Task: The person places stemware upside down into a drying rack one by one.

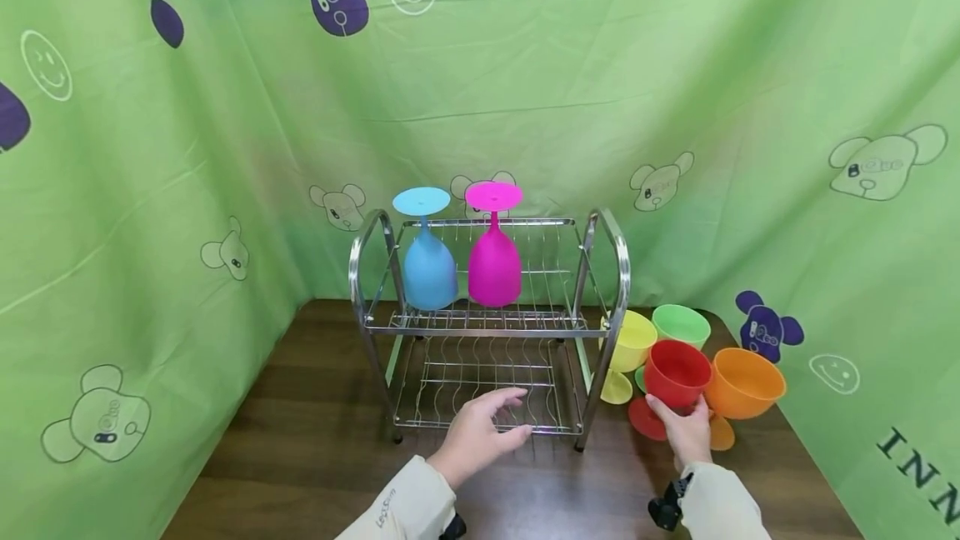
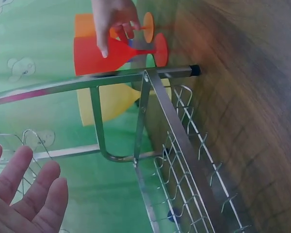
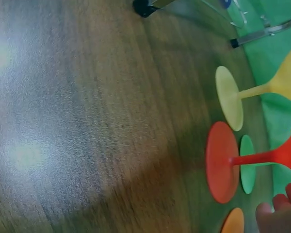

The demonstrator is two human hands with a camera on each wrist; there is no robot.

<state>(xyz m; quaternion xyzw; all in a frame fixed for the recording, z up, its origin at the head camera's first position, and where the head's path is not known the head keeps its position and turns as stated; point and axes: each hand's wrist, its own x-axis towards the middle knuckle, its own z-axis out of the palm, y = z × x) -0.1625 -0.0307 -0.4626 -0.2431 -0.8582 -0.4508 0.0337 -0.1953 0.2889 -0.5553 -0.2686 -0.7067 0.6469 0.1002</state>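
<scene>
My right hand (image 1: 688, 433) is at the red plastic goblet (image 1: 677, 373), thumb on one side of the bowl's lower part and fingers on the other. The goblet stands upright, its round foot (image 3: 221, 162) on the table. Close around it stand an orange goblet (image 1: 744, 383), a yellow goblet (image 1: 632, 342) and a light green goblet (image 1: 681, 324). My left hand (image 1: 483, 433) hovers before the rack's lower tier, fingers spread and holding nothing. On the metal rack's (image 1: 487, 332) upper tier, a blue goblet (image 1: 430, 273) and a magenta goblet (image 1: 495, 271) hang upside down.
The rack's right side frame (image 1: 609, 323) rises beside the yellow goblet. Its lower tier (image 1: 487, 383) has wavy wire slots. A dark wooden table (image 1: 262, 457) lies underneath, and a green printed cloth (image 1: 480, 65) encloses the back and sides.
</scene>
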